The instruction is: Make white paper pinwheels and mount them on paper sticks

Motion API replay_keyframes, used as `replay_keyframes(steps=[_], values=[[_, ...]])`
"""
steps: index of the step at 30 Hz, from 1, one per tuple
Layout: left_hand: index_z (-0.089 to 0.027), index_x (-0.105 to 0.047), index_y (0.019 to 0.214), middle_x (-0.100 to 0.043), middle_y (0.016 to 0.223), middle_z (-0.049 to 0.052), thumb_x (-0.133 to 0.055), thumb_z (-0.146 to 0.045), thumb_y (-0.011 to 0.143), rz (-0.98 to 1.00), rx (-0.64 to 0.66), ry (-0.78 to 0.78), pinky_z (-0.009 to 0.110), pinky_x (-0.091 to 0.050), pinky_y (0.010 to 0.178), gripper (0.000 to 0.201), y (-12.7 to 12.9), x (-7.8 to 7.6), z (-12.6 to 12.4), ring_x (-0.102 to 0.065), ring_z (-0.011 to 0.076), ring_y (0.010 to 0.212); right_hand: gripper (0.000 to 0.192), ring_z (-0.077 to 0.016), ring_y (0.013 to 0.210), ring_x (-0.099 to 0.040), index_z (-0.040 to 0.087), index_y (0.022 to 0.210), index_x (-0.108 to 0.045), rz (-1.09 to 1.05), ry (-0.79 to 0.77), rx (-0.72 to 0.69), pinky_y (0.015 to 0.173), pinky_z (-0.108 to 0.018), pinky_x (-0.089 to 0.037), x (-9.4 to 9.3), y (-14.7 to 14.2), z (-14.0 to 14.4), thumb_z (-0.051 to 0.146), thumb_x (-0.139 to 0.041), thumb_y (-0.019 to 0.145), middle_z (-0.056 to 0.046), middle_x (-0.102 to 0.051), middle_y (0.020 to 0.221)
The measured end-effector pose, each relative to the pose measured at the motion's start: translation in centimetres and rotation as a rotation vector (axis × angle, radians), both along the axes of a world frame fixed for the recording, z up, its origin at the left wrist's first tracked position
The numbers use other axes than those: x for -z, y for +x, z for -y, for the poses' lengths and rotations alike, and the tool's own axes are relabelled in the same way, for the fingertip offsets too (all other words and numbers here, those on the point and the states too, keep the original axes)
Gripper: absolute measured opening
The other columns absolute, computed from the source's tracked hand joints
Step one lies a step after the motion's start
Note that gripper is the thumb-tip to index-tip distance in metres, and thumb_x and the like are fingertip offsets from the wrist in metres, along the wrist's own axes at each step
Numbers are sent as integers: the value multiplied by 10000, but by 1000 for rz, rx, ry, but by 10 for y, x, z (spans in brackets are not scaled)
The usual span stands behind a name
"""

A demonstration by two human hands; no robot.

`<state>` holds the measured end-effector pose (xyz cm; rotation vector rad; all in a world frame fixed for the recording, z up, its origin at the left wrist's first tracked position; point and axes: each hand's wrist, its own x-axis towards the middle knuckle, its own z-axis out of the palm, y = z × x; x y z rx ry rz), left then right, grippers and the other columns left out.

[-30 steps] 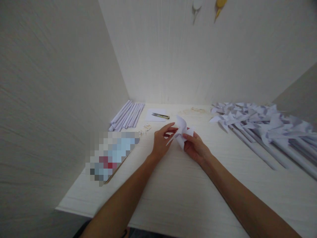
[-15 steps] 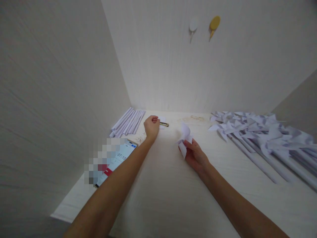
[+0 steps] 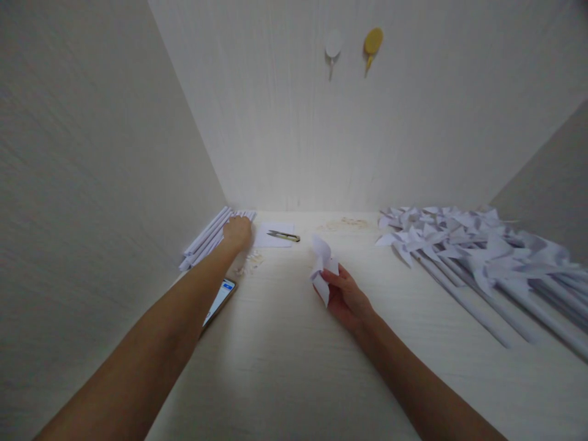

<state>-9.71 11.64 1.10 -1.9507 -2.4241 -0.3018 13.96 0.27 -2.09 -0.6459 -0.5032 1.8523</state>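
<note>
Since the earlier frame, left hand point(image 3: 237, 231) has moved from the snips leftward to the paper rolls point(image 3: 207, 236) at the bench's point(image 3: 294, 367) far-left corner; it now rests on their near ends, fingers curled down over them, though whether a roll is actually gripped cannot be told. Right hand point(image 3: 345, 297) is unchanged in position near bench centre, fingers closed on the folded paper pinwheel head point(image 3: 321, 264), held just above the surface.

Surroundings: snips point(image 3: 283, 235) lie on a white paper sheet point(image 3: 274, 236) just right of the left hand. Small white bits point(image 3: 251, 261) lie near the left wrist. A phone point(image 3: 219, 300) lies partly under the left forearm; its screen text is unreadable. Finished pinwheels point(image 3: 463, 242) are piled along the right side, well apart from both hands. Two hooks point(image 3: 353, 44), white and yellow, hang on the back wall.
</note>
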Motion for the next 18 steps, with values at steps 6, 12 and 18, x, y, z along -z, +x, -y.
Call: replay_keyframes(steps=[6,12,18], values=[[-93,-540,638,-611,865,178,-509,-42,671,206,-36,89,500,-349,870,68,-4,-2,-10,-479,353,1061,266,-81,526,-580,185,722,-590,-124,-54,-17,515,-181,-490,-1,4,-1,93,-727,513,43,-646,613],[-174,-384,448,-530,572,78,-546,-36,636,350,-38,195,417,-385,863,284,-5,-31,-15,-545,304,967,262,-74,585,-589,216,784,-578,-250,-17,-67,590,-184,-516,3,10,-3,96,-684,576,55,-627,642],[-141,-485,734,-568,609,35,-537,27,638,1318,-16,244,234,-474,632,200,33,-60,18,-600,124,625,271,-77,569,-588,208,781,-589,-201,22,-68,575,-185,-519,1,10,1,93,-686,555,50,-628,640]])
